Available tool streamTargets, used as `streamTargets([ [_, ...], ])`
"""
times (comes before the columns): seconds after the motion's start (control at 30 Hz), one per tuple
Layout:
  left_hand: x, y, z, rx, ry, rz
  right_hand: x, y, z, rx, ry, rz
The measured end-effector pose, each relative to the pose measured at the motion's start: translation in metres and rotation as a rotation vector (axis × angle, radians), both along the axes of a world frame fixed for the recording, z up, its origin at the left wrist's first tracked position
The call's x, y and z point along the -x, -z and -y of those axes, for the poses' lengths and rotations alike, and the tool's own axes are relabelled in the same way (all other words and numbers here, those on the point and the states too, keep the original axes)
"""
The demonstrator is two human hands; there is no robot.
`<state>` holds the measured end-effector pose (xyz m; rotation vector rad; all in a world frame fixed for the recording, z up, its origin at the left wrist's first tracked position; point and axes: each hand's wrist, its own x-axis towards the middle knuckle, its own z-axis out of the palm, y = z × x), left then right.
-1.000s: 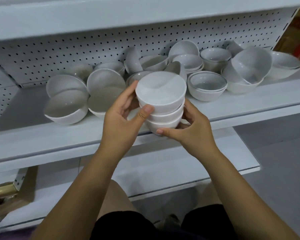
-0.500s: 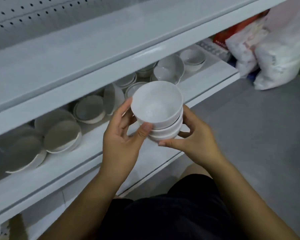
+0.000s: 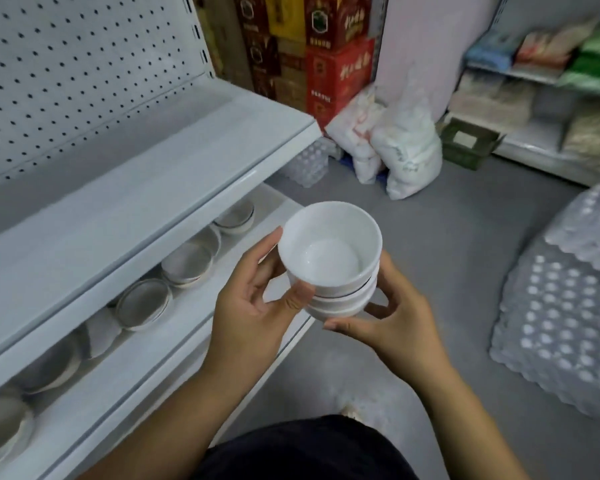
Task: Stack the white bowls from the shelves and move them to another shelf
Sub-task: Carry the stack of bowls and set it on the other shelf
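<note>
A stack of three white bowls [image 3: 330, 252] is held upright in front of me, out past the shelf's front edge and over the grey floor. My left hand [image 3: 253, 306] grips the stack's left side, thumb on the top bowl's wall. My right hand [image 3: 394, 317] cups the stack from below and the right. More white bowls [image 3: 187, 263] lie on the lower shelf [image 3: 174, 337] at left, some tilted, partly hidden under the bare upper shelf [image 3: 125, 202].
White sacks [image 3: 406, 150] and red cartons [image 3: 336, 67] stand at the end of the shelving. Shrink-wrapped bottle packs [image 3: 565, 313] sit on the floor at right. Another shelf unit with packaged goods [image 3: 541, 95] is at far right. Grey floor lies between.
My view has swung right and away from the shelf. Both hands carried the bowl stack off the shelf and out over the floor, keeping the same grip.
</note>
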<state>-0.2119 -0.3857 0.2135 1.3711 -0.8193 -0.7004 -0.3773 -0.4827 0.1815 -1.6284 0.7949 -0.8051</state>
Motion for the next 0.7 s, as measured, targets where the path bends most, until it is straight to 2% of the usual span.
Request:
streamTargets([
  [0.17,0.029,-0.033,0.083,0.023,0.032,0.035,0.027,-0.031,0.081,0.045,0.013,0.023],
  [0.4,0.029,-0.044,0.154,0.019,0.087,0.073,0.034,-0.039,0.137,0.053,0.097,0.037],
  [0.7,-0.009,-0.059,0.249,0.074,0.324,0.101,0.011,-0.056,0.190,0.062,0.335,0.032],
])
